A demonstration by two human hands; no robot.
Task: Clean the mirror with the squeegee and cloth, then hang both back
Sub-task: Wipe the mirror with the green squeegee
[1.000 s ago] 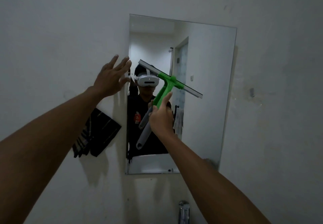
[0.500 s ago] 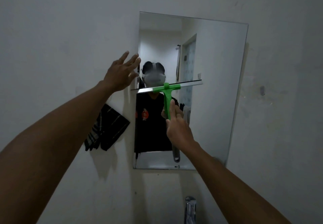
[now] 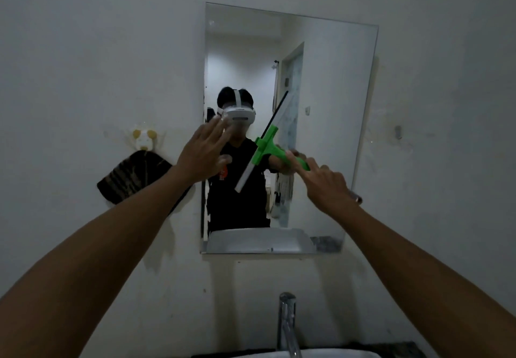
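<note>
Against the mirror (image 3: 329, 78), right hand (image 3: 324, 181) grips squeegee (image 3: 266, 145); left hand (image 3: 202, 152) spread open alongside.

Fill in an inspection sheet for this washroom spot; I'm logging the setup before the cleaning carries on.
Surface: mirror fixed to a pale wall; glass shows a reflected person and room, smears too faint to judge.
Job's things: green squeegee in front of the glass, blade running diagonally; dark striped cloth hanging from a hook left of the mirror.
Clutter: nothing seen.
Hands: right hand gripping the squeegee handle; left hand open, fingers spread, in front of the mirror's left edge, holding nothing.
Cables: nothing seen.
Surroundings: tap and basin rim below; small wall fitting right of the mirror.
</note>
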